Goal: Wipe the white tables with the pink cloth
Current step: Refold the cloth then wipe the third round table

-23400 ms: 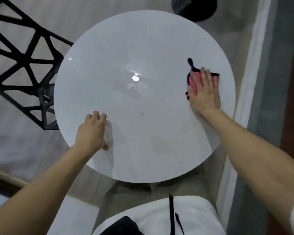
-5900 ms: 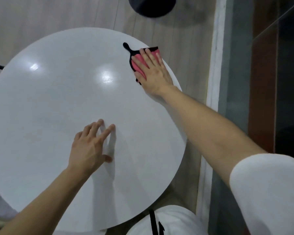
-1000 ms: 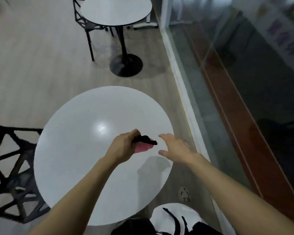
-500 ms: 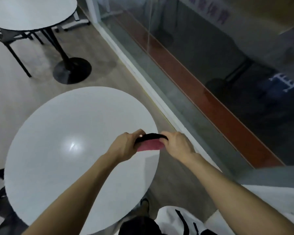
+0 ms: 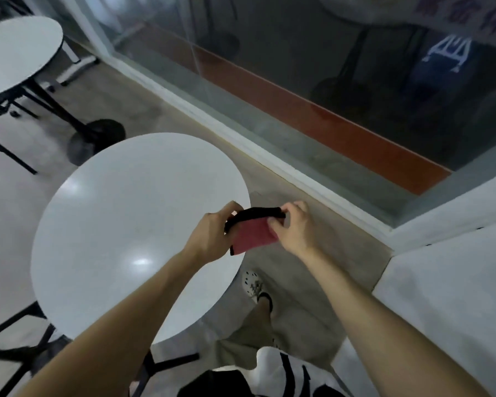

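Observation:
The pink cloth (image 5: 255, 234) with a black edge hangs in the air over the right rim of the round white table (image 5: 121, 224). My left hand (image 5: 212, 236) grips its left end. My right hand (image 5: 294, 227) pinches its right end, thumb and fingers on the black edge. The cloth is stretched between both hands and does not touch the tabletop. A second round white table (image 5: 15, 53) stands at the far left.
A glass wall with a white floor rail (image 5: 241, 138) runs diagonally on the right. A white wall corner (image 5: 441, 282) is at my right. Black chair legs (image 5: 17, 348) show at lower left. The second table's black base (image 5: 98, 138) sits on the floor. My foot (image 5: 255, 285) is below the rim.
The cloth left the tabletop and passed into both hands. Since half a second ago my view has turned right, and the hands have drawn the cloth a little wider apart.

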